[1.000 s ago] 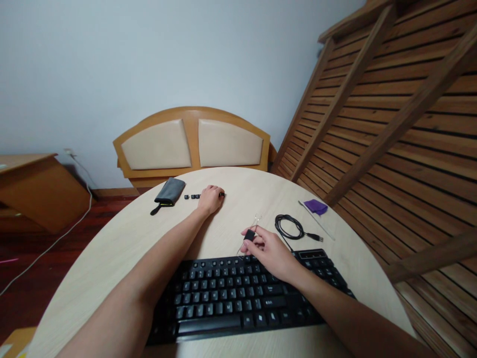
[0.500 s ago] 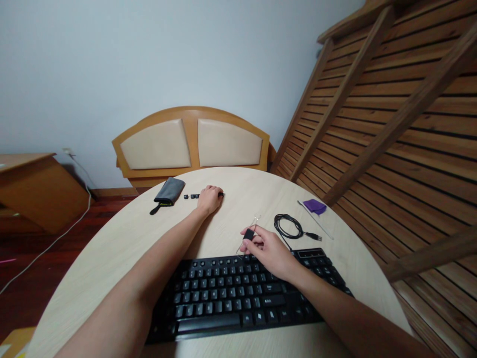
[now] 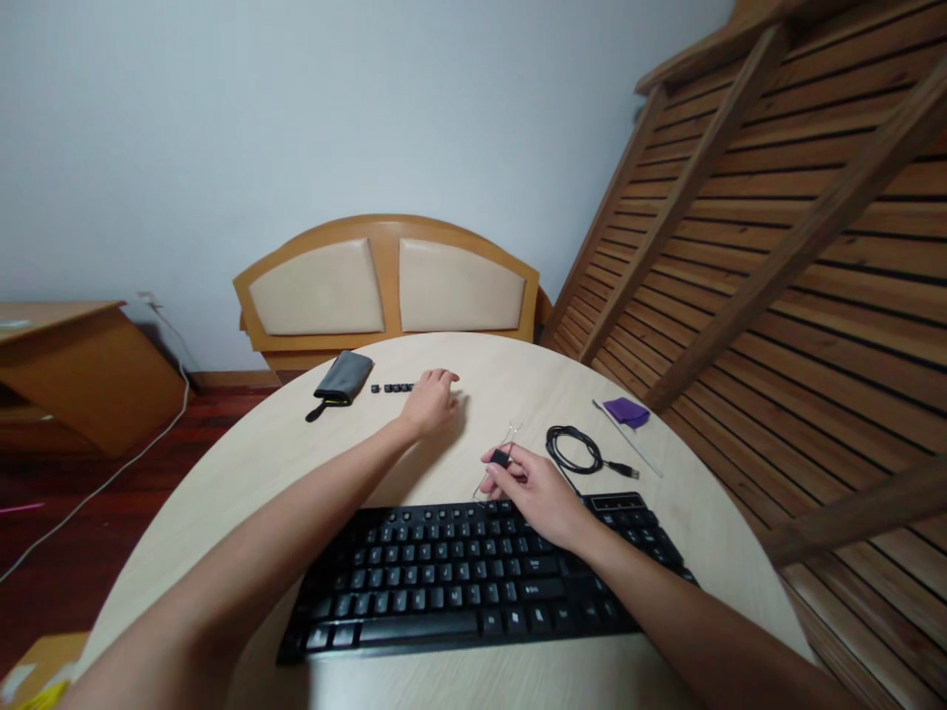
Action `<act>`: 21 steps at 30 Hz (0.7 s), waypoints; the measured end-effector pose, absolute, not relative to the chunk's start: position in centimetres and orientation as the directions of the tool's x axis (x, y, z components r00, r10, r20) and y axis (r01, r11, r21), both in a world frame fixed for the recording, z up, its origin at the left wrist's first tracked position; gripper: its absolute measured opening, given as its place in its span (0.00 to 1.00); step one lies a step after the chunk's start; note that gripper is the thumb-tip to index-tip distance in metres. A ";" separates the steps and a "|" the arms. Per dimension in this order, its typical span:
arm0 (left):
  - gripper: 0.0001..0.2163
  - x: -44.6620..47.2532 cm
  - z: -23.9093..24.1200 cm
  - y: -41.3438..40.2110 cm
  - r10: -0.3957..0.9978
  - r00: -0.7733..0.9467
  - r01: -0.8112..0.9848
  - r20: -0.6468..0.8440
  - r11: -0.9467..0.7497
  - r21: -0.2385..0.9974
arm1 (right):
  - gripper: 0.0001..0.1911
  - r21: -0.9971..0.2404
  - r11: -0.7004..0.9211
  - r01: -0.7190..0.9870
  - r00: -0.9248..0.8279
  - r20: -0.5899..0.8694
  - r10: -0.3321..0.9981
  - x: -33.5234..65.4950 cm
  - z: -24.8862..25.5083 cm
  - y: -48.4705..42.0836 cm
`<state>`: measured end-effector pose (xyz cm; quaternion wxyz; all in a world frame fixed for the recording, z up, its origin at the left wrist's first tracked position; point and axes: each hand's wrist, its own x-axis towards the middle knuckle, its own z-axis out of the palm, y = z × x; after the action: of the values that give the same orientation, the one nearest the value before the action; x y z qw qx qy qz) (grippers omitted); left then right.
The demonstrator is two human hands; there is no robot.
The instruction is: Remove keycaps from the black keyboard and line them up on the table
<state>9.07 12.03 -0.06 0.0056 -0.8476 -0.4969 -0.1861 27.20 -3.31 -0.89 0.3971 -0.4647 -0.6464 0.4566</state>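
Observation:
In the head view, my right hand [image 3: 544, 488] grips a wire keycap puller by its black handle [image 3: 500, 459]. The puller's bare wire ends stick out past the fingers on both sides, just above the back edge of the black keyboard [image 3: 419, 627]. Farther out, my left hand [image 3: 435, 402] hovers low over the table at the right end of a row of loose black keycaps [image 3: 398, 388]. Its fingers reach forward, loosely apart, and nothing shows in them. Part of the row may be hidden behind this hand.
A grey pouch [image 3: 345, 378] lies left of the keycaps on the round table [image 3: 222, 493]. To the right are a coiled black USB cable [image 3: 573, 449], a thin rod [image 3: 628, 441] and a purple cloth [image 3: 627, 411]. A wooden headboard [image 3: 389, 281] stands behind.
My left hand has lifted from the keycap row and shifted slightly right; its fingers have loosened. My right hand keeps the puller, nearly still. The view has turned a little.

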 end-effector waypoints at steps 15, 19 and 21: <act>0.09 8.2 -1.0 -3.6 0.740 0.652 0.646 0.166 -0.657 0.388 | 0.18 -0.902 0.267 0.340 -0.261 0.183 0.948 27.1 0.3 -3.7; 0.10 7.7 -0.8 -4.0 0.720 0.652 0.612 0.239 -0.685 0.395 | 0.19 -0.904 0.266 0.335 -0.281 0.174 0.944 27.1 0.3 -3.8; 0.10 7.4 -0.8 -3.9 0.700 0.669 0.584 0.251 -0.703 0.406 | 0.18 -0.910 0.263 0.319 -0.295 0.168 0.941 27.0 0.3 -3.8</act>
<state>7.36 -3.92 -0.78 -0.1474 -0.9015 -0.3560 -0.1972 27.03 -3.84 0.26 0.3840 -0.4528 -0.6956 0.4045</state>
